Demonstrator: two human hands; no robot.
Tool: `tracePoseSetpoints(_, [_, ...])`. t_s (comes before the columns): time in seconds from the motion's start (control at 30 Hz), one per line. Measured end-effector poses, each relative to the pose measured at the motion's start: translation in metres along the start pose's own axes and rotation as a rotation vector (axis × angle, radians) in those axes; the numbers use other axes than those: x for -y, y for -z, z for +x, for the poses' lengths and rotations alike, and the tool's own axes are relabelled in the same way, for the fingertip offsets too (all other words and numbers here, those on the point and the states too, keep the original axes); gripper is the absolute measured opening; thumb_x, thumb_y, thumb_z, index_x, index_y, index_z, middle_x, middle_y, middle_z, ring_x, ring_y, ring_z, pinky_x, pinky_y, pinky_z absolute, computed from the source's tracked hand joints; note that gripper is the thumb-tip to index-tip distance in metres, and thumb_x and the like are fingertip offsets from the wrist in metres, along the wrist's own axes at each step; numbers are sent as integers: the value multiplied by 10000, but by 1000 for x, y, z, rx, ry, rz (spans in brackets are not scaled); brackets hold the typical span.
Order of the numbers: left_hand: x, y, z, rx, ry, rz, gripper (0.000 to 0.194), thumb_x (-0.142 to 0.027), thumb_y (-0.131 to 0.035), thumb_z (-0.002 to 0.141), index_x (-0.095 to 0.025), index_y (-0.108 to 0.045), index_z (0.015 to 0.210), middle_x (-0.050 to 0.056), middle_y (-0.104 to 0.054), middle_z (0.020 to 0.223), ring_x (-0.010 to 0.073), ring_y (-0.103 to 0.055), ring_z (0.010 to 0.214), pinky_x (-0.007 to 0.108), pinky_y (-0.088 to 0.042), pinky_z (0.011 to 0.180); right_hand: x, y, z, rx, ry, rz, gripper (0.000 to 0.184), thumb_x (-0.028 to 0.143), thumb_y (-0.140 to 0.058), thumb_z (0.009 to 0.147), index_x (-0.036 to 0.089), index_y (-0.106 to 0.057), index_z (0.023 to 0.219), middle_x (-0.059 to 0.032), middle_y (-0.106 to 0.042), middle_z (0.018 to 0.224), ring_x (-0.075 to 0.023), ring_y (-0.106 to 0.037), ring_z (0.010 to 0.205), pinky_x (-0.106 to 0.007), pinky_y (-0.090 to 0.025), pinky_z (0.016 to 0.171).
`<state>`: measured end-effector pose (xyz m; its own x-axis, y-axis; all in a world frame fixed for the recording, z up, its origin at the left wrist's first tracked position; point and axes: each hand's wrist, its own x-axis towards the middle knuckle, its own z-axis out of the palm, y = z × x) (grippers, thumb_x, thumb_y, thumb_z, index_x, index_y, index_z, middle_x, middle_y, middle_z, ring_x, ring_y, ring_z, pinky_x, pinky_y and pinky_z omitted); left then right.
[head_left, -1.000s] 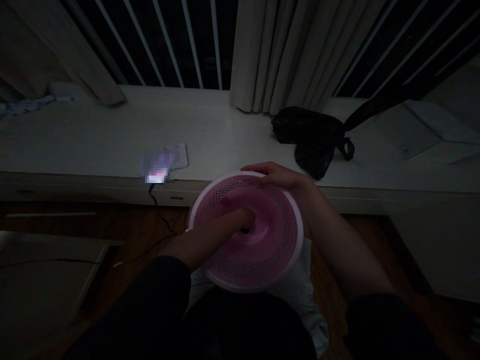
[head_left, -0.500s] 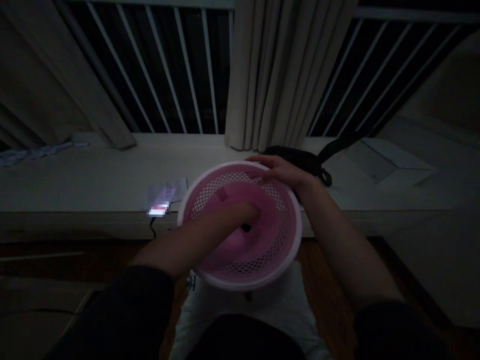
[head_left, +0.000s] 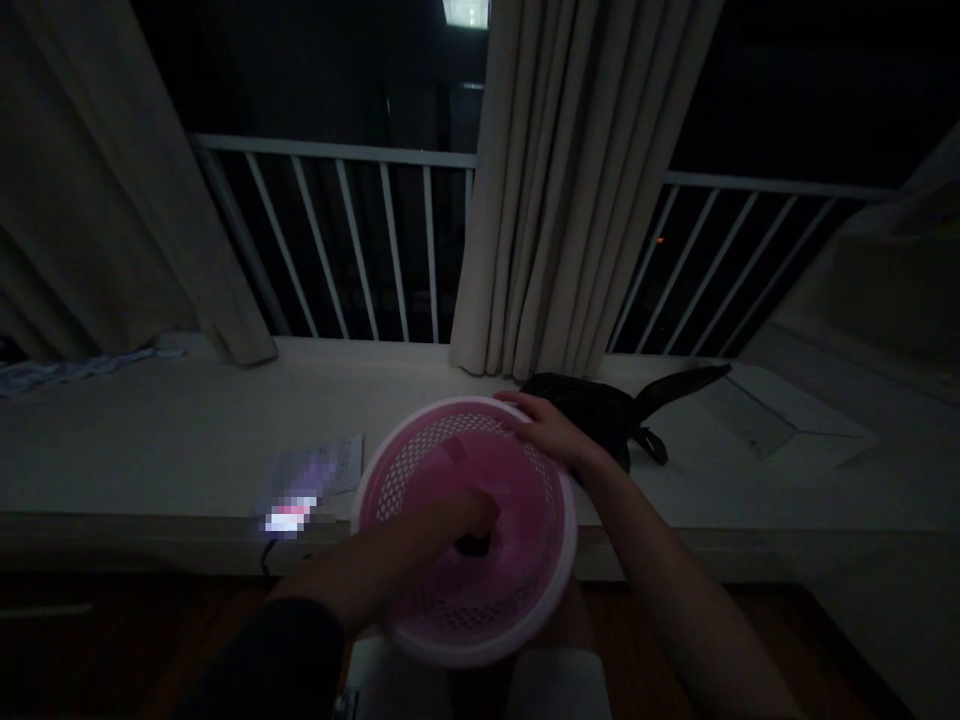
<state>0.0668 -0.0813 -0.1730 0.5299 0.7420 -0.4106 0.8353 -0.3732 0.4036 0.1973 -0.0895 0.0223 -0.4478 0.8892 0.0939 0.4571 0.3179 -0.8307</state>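
A round pink plastic basket (head_left: 399, 478) with a mesh wall and pale rim is held in front of me, its opening facing up at me. My right hand (head_left: 551, 432) grips the far right rim, its fingers over the edge. My left hand (head_left: 480, 512) reaches down into the basket, curled closed near the bottom. A small black object (head_left: 472, 546) shows just under that hand; its kind is too dark to tell. The left fingers are mostly hidden.
Behind the basket runs a white ledge (head_left: 202, 430) with a lit, blurred phone-like device and paper (head_left: 349, 462). A black bag (head_left: 577, 400) lies behind my right hand, with a white box (head_left: 784, 415) farther right. Curtains (head_left: 555, 200) and a railing (head_left: 337, 152) stand behind.
The view has tilted up, so the basket and ledge sit lower in the picture. My right hand stays on the rim. More of the black object shows under my left hand.
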Motion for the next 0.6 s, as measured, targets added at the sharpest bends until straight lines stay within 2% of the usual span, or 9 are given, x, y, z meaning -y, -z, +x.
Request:
tracePoseSetpoints(0.07, [-8,3,5,169,-39,133,315,-55,-739,500,-127,-458,378,-33,-484,444,223,-588,723,430,-431,809,1,2,7,7,34,-134,599,97,-424,656,138,-472,1252,-20,-439,1267,-101,-421,1175,-245,-294,1068])
tracePoseSetpoints(0.13, [-15,3,6,326,-86,228,398,20,-738,333,-149,-383,271,-42,-334,295,251,-563,590,451,-444,746,-1,5,11,22,59,-242,587,136,-399,708,146,-438,1293,-13,-408,1298,-99,-389,1213,-239,-265,1087])
tracePoseSetpoints(0.23, [-22,-4,9,498,-163,310,411,-31,-730,339,-171,-360,227,-40,-330,261,198,-479,410,407,-467,612,-4,7,12,43,42,-387,604,174,-376,754,208,-353,1357,-7,-369,1329,-119,-374,1234,-255,-283,1075])
tracePoseSetpoints(0.33, [-24,-18,11,590,-213,361,400,-87,-698,442,-180,-375,224,-30,-377,277,168,-447,348,347,-460,528,-4,7,7,32,14,-560,665,148,-357,745,298,-262,1386,-35,-420,1286,-169,-427,1189,-321,-359,1000])
tracePoseSetpoints(0.43, [-18,-32,8,549,-254,416,445,-75,-652,465,-178,-294,221,-36,-254,237,176,-436,341,355,-459,539,5,1,-1,-6,3,-750,663,172,-322,756,361,-209,1381,-69,-523,1130,-238,-536,1013,-402,-438,818])
tracePoseSetpoints(0.5, [-10,-40,4,449,-248,480,481,-133,-660,476,-169,-241,242,-32,-202,235,190,-449,348,349,-451,500,14,-5,-7,-36,-8,-850,623,207,-292,778,368,-210,1374,-86,-553,1012,-255,-570,868,-411,-445,697])
tracePoseSetpoints(0.6, [4,-45,-3,298,-242,458,354,-200,-671,466,-176,-338,348,-42,-256,285,203,-479,374,305,-412,418,27,-12,-12,-42,10,-889,597,212,-276,791,362,-223,1365,-98,-544,946,-233,-565,800,-353,-430,639])
